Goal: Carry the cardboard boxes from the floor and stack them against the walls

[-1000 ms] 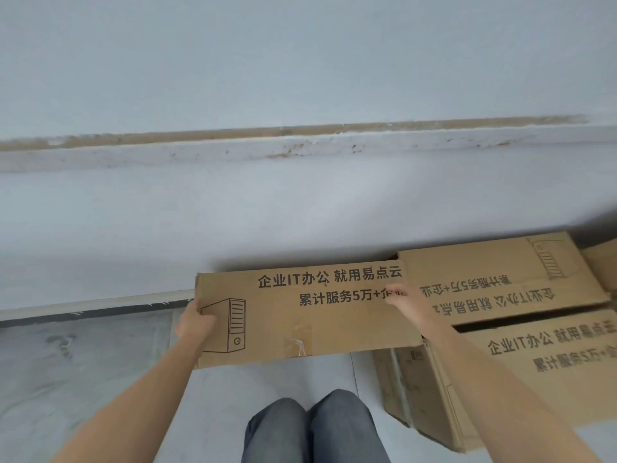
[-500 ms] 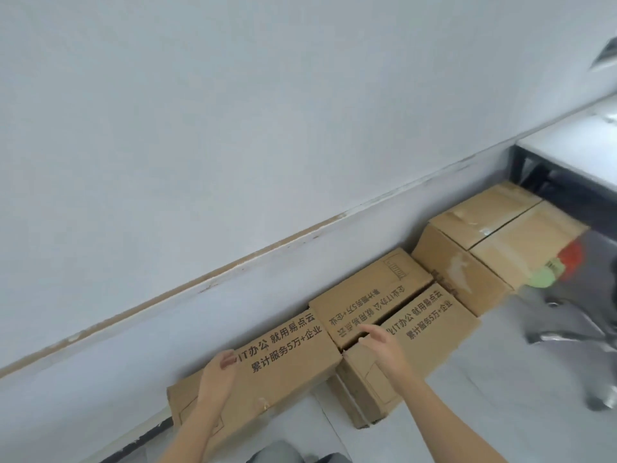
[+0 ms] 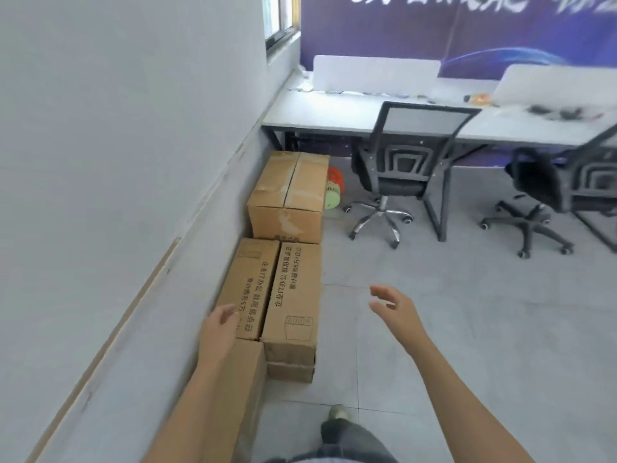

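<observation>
Boxes (image 3: 287, 195) along wall (image 3: 100, 162): four. Chairs (image 3: 400, 168): two. Left hand (image 3: 218, 329) fingers relaxed over box; right hand (image 3: 397, 305) fingers spread in air.

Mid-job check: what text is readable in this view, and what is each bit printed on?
"企业IT办公 就用易点云": outer printed box, running sideways.
"累计服务5万+企业": same box, second line.
"企业IT办公 就用易点云": printed box by the wall; its second line starts "累计服务5万", the rest unreadable.
Purple banner: large white characters, cut off at the frame's top, unreadable.
Plain taped box: small print at its lower edge, too blurred.
</observation>
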`<state>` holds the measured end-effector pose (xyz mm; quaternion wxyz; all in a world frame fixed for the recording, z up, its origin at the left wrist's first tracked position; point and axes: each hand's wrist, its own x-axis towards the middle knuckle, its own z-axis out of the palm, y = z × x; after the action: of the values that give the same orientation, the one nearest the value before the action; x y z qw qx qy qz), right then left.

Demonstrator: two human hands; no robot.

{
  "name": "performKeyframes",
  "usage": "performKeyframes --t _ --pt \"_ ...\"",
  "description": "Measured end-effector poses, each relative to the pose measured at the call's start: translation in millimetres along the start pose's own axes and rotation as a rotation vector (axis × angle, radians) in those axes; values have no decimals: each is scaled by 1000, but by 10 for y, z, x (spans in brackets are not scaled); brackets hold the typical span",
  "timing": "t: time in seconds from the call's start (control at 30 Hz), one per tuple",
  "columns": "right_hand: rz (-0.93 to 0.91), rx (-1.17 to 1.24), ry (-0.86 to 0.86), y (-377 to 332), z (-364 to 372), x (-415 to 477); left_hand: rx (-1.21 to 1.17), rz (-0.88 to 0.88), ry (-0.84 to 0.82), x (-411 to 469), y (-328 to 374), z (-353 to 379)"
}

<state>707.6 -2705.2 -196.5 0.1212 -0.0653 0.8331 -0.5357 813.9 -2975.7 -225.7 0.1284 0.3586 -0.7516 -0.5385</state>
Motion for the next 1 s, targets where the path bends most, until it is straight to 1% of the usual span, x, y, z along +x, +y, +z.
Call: performKeyframes --t 0.1,0.23,0.33,0.43,0.6,0.7,0.87,1.0 --pt "55 19 144 193 -240 -549 46 67 -172 -156 71 286" --pt "154 67 368 475 -502 -1383 89 132 -414 -619 173 647" --pt "236 152 539 700 -588 -1982 49 121 -587 -1062 200 869" --pt "306 196 619 906 -703 -2433 32 104 -694 -1481 158 1094" --pt "379 165 719 1147 -1127 -3273 9 109 -814 -2253 181 1523" --pt "434 161 849 1365 -1464 -3918 -4 128 -922 -2927 198 1867" --pt "570 228 1067 1816 -1775 -4836 127 183 -1199 -3951 123 2297" --pt "687 344 1121 2086 -1850 -5245 204 242 -1299 -4409 282 2641"
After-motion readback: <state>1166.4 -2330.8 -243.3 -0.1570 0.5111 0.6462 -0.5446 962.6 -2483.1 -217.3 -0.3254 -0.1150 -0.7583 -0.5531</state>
